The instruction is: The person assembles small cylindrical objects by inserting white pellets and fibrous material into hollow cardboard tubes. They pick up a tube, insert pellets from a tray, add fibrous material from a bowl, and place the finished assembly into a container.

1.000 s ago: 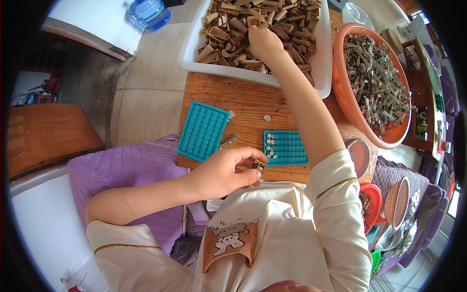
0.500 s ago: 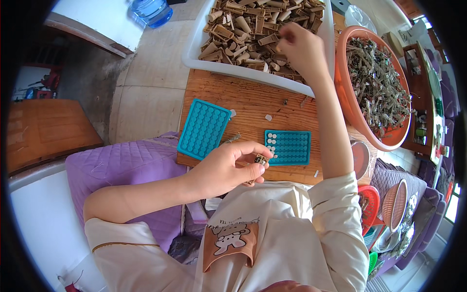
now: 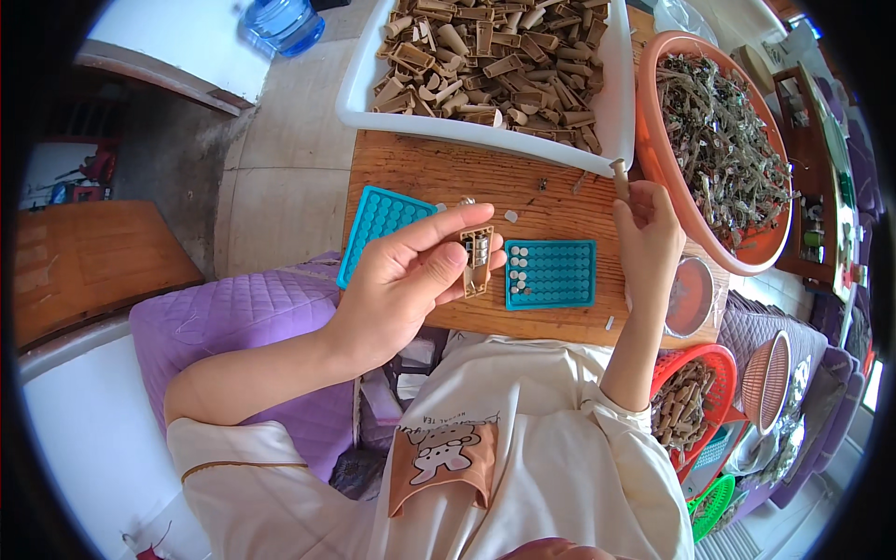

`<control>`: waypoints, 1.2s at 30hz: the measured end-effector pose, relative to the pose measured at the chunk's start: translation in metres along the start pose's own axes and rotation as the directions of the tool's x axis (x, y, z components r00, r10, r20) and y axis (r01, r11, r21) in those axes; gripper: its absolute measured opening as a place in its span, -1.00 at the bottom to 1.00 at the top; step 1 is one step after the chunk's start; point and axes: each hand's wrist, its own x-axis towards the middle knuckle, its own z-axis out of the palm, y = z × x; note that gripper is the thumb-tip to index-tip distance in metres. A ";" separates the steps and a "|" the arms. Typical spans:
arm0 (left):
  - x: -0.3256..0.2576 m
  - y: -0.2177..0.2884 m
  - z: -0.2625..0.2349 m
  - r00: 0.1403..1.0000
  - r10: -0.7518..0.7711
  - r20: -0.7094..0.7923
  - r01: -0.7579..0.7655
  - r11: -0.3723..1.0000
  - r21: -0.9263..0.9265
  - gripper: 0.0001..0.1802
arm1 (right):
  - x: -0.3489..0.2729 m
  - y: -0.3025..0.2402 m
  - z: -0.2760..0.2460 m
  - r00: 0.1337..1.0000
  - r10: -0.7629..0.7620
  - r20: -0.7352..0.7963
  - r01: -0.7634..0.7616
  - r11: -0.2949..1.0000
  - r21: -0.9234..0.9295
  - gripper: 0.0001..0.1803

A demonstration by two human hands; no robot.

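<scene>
Bin point(image 3: 485, 137) on worktop point(image 3: 411, 168), far side, casings point(image 3: 504, 65) in it. Basin point(image 3: 650, 107) right of bin. Left tray point(image 3: 378, 219) and right tray point(image 3: 565, 273) nearer; discs point(image 3: 522, 263) in right tray's left end. Basket point(image 3: 725, 383) near right. Jug point(image 3: 285, 26) far left.

Brightly lit over the table point(image 3: 411, 168), dim in the upper-left recess point(image 3: 154, 135), blown out at the far-right window point(image 3: 874, 383). Bends hard toward the rim (fisheye, black corners). Shows left hand point(image 3: 401, 271) and right hand point(image 3: 651, 233) fairly sharp, softens outward.
</scene>
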 end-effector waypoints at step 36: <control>-0.006 -0.005 0.002 0.954 0.296 0.053 -0.299 0.915 0.272 -0.61 | -0.089 -0.065 0.058 0.967 -0.188 0.172 -0.005 0.661 0.751 -0.73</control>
